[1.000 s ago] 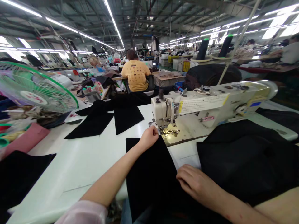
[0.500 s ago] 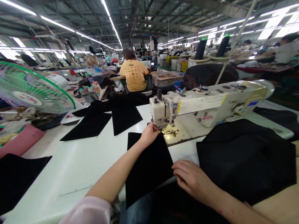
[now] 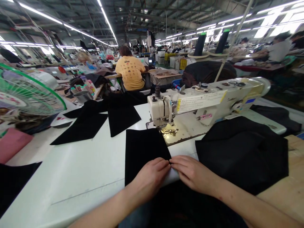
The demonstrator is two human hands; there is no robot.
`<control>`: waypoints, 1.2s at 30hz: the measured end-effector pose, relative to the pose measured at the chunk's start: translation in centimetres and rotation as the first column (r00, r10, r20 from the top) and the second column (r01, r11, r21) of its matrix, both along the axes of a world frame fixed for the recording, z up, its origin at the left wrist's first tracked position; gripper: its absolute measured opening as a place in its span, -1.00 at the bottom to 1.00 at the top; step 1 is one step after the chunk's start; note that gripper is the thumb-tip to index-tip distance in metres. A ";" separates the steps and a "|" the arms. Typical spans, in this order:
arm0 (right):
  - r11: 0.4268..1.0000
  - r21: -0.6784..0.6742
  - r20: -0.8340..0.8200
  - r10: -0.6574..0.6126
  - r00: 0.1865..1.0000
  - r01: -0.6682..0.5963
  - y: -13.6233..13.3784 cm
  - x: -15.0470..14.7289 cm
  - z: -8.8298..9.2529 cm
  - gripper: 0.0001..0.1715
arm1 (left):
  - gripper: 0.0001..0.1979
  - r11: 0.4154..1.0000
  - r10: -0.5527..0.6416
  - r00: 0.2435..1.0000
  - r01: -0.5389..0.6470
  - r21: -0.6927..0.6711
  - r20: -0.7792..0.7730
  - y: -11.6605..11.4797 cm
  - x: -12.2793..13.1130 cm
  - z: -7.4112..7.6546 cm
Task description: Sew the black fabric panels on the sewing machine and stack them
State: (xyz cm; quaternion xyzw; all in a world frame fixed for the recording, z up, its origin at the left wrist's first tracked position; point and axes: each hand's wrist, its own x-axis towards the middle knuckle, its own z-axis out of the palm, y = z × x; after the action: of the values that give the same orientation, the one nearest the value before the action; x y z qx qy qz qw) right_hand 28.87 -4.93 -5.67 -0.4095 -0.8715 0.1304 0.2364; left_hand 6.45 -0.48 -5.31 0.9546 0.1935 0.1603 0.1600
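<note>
our left hand (image 3: 148, 177) has moved back from the sewing machine's foot (image 3: 169, 130) to the near edge of the black cloth piece (image 3: 144, 155). our right hand (image 3: 193, 172) has slid over from the right, and the two now meet at the cloth's near corner, fingertips touching.
</note>
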 end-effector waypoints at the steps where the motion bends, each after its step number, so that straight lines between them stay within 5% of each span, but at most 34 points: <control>1: 1.000 -0.002 0.000 -0.001 1.000 0.001 0.7 -0.1 -0.1 -0.54 | -0.73 1.000 -0.003 1.000 0.003 0.004 0.002 0.9 0.0 0.1; 7: 0.999 0.046 0.030 0.013 0.999 -0.014 5.2 -0.3 -0.2 -0.64 | -0.72 0.999 0.023 0.999 -0.021 0.043 -0.034 5.0 0.1 0.5; 19: 0.974 0.106 0.171 -0.216 0.961 0.200 11.1 -1.8 -0.1 -0.71 | -0.68 0.992 0.122 0.992 -0.123 0.015 0.016 12.3 -0.1 0.1; 24: 0.951 0.134 0.093 -0.292 0.952 0.279 7.9 -1.8 2.0 -0.68 | -0.66 0.987 0.149 0.988 -0.147 0.062 -0.028 13.1 0.0 -0.2; 28: 0.843 0.178 0.105 -0.529 0.842 0.507 2.4 0.4 3.1 -0.72 | -0.60 0.915 0.390 0.919 -0.379 0.137 -0.065 11.8 0.0 -1.3; 32: 0.742 0.218 0.233 -0.670 0.704 0.634 -1.1 2.8 1.2 -0.65 | -0.43 0.811 0.585 0.803 -0.582 0.059 -0.114 12.1 -0.5 -2.5; 36: 0.760 0.189 0.209 -0.650 0.730 0.622 -1.7 4.0 -1.3 -0.82 | -0.45 0.788 0.615 0.783 -0.615 0.027 -0.090 14.5 -2.1 -2.5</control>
State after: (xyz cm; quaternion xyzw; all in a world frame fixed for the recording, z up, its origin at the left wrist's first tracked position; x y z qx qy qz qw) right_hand 32.89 -6.67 -6.93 -0.6836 -0.7071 -0.0602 0.1707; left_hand 4.30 14.02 -7.85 0.8457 0.5014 0.1581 0.0915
